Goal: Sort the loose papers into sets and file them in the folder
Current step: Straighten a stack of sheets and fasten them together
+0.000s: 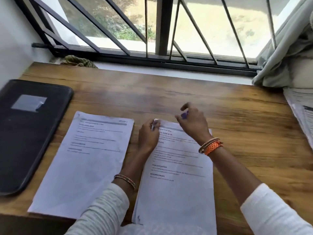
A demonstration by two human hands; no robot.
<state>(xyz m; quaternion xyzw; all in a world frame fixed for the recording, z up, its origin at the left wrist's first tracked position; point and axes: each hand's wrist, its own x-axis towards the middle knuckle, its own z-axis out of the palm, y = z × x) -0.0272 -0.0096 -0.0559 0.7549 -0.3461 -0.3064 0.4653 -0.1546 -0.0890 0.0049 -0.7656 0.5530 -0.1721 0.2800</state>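
Left hand (pixel 149 133) pinching right paper set's (pixel 177 175) corner, right hand (pixel 193 122) gripping small purple thing (pixel 185 114) (blurred), black folder (pixel 28 129) well left.

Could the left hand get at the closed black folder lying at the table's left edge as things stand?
Probably yes: the left hand pinches the right paper set, and only the flat left paper set lies between it and the black folder.

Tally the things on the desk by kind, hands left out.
Paper sets: 2, one lying left, one under the hands
Folder: 1, black, closed
Purple item pinched in the right hand: 1, too blurred to name
Paper pile at the right edge: 1
Total: 5
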